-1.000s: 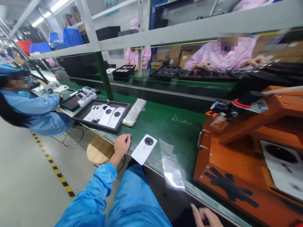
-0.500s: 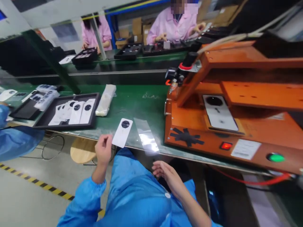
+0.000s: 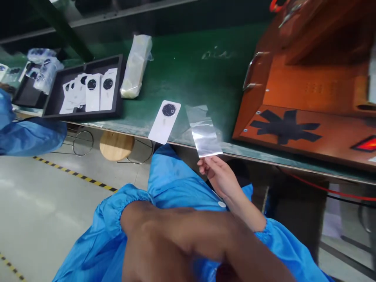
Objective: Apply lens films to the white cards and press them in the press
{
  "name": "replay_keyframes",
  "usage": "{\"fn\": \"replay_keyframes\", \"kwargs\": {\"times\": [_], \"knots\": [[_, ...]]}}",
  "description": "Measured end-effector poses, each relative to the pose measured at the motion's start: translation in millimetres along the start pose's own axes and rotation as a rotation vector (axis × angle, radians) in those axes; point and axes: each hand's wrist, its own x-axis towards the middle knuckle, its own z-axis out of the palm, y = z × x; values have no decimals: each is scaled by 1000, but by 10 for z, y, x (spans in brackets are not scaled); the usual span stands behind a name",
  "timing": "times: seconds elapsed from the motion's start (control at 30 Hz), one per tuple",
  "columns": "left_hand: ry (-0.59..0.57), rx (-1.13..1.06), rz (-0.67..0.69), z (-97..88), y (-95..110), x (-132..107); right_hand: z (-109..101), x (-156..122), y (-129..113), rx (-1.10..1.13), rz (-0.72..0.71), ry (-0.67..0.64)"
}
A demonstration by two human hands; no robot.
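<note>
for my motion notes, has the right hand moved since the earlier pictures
Yes: the right hand has moved closer to the table edge, and its fingertips are now at the clear film's near end.

On my green flat-topped bench [image 3: 188,66], a white rectangular panel [image 3: 161,125] lies at the front edge, clear plastic film [image 3: 202,127] just right of it, reaching down to my right hand [image 3: 221,178]. Left of those: a long plastic-wrapped bundle [image 3: 136,66], then a black rectangular tray [image 3: 85,115] with more panels [image 3: 93,100] in it. Orange boxy machine [image 3: 311,90], far right.
</note>
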Motion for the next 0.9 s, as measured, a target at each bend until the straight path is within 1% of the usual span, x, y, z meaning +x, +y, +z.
{"fn": "replay_keyframes", "kwargs": {"times": [0.07, 0.1, 0.13, 0.17, 0.2, 0.23, 0.27, 0.3, 0.33, 0.37, 0.43, 0.47, 0.53, 0.6, 0.67, 0.73, 0.8, 0.9], "knots": [[-90, -123, -19, 18, -40, 331, -29, -46, 1, -14, 16, -22], [-140, -183, -25, 32, -109, 531, -47, -65, 8, -26, 31, -29], [-164, -232, -39, 46, -214, 728, -69, -81, 22, -40, 47, -32], [-151, -276, -66, 58, -352, 908, -93, -94, 42, -53, 63, -32], [-42, -354, -129, 63, -518, 1062, -119, -103, 69, -63, 76, -30], [99, -428, -218, 59, -699, 1184, -143, -107, 100, -69, 87, -25], [236, -490, -306, 45, -884, 1279, -164, -108, 133, -73, 95, -22], [343, -542, -382, 21, -1060, 1349, -181, -107, 164, -77, 100, -19], [408, -569, -443, -11, -1216, 1401, -193, -103, 193, -81, 101, -19], [444, -582, -481, -46, -1344, 1443, -200, -100, 216, -89, 100, -24], [466, -587, -505, -107, -1508, 1516, -203, -100, 246, -125, 83, -51], [475, -587, -499, -127, -1548, 1551, -202, -105, 254, -159, 69, -71], [501, -595, -473, -147, -1564, 1614, -200, -128, 258, -252, 38, -120], [532, -596, -452, -139, -1523, 1646, -196, -165, 245, -352, 13, -174], [571, -578, -430, -102, -1446, 1622, -176, -207, 205, -460, -25, -240], [600, -557, -399, -22, -1347, 1538, -121, -244, 129, -566, -100, -303], [599, -530, -365, 104, -1250, 1411, -27, -268, 21, -642, -216, -343], [524, -494, -338, 333, -1154, 1208, 143, -270, -160, -685, -441, -326]]}}
